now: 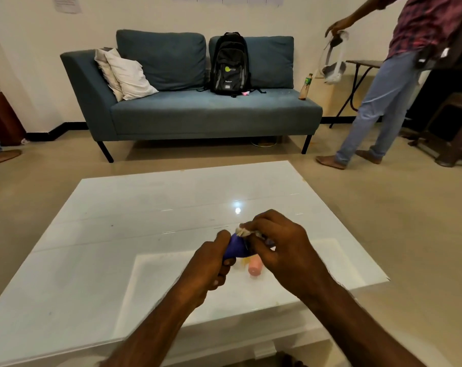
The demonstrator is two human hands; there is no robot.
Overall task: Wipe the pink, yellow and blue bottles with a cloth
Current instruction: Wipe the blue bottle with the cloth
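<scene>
My left hand (211, 263) grips the blue bottle (235, 249) above the white glass table (118, 234). My right hand (277, 245) is closed on a small white cloth (243, 231) and presses it against the bottle's upper end. The pink bottle (255, 268) stands on the table just beneath my hands, mostly hidden by the right hand. A sliver of yellow (243, 262) shows beside it, likely the yellow bottle, hidden for the most part.
A blue sofa (198, 112) with a black backpack (230, 64) and pillows stands beyond the table. A person (399, 75) stands at the far right by a small side table, holding something white. A brown stool sits at the right edge.
</scene>
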